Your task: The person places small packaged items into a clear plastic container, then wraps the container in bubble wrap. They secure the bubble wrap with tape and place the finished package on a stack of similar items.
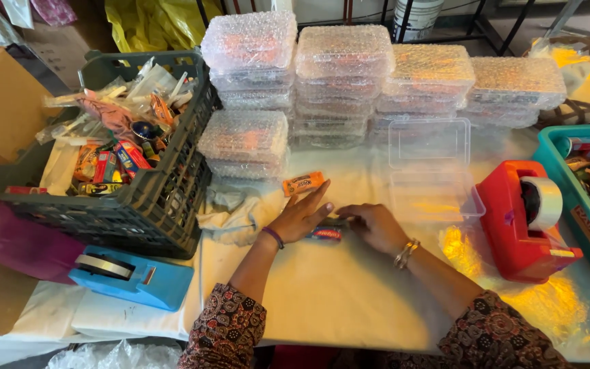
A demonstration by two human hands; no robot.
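A: Head view looks down on two hands meeting at the middle of the desk (349, 301). What does the left hand (300, 217) have?

B: It lies flat with the fingers stretched out, palm down, pressing on a small blue-and-red wrapped packet (325, 234) that peeks out under its heel. It is released, not gripping.

A: And the right hand (375, 225)?

B: Curled, knuckles up, its fingertips touching a dark little item (336, 221) between the two hands. Whether it truly pinches that item I cannot tell; the fingers hide it.

A: Anything just past the fingers?

B: An orange wrapped sweet (302, 183) lies just beyond the left fingertips, apart from them. To the right of it sits an open clear plastic box (433, 196), lid standing up behind.

A: Farther out?

B: Behind are stacks of bubble-wrapped boxes (339, 75) in a row. On the left a dark crate (165, 198) holds mixed wrapped sweets and small packets, with a blue tape dispenser (133, 277) near its front corner. A crumpled white cloth (230, 212) lies by the left wrist. On the right stands a red tape dispenser (524, 222), and beside it a teal bin (588, 232) with more packets.
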